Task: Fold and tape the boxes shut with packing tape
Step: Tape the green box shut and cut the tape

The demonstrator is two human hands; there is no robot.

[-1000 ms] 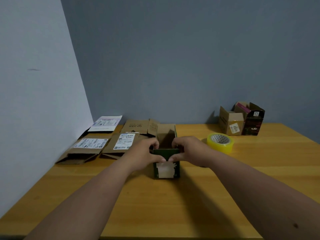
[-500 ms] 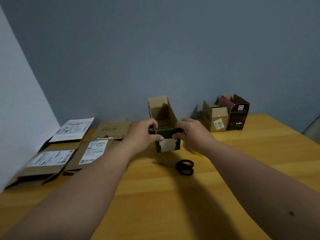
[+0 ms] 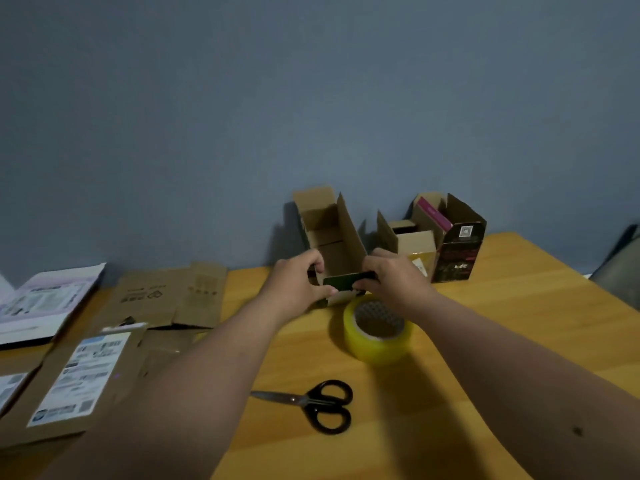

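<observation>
A small cardboard box point(image 3: 332, 237) with a dark green front stands open-topped at the far middle of the wooden table point(image 3: 519, 306), its flaps up. My left hand point(image 3: 298, 282) grips its left near corner, thumb on the green front. My right hand point(image 3: 391, 278) grips the right near corner, fingers curled over the front flap. A roll of yellowish packing tape point(image 3: 377, 330) lies flat just in front of the box, below my right wrist. Black-handled scissors point(image 3: 311, 403) lie nearer to me.
Several flattened cardboard boxes point(image 3: 173, 296) with shipping labels cover the table's left side. Two open boxes, one brown point(image 3: 412, 244) and one black point(image 3: 457, 247), stand against the grey wall at the back right. A dark object point(image 3: 620, 261) shows at the right edge.
The box has gone away from me toward the wall while both hands keep hold of it. The view has tilted, so the tape and scissors now show in front of the box.
</observation>
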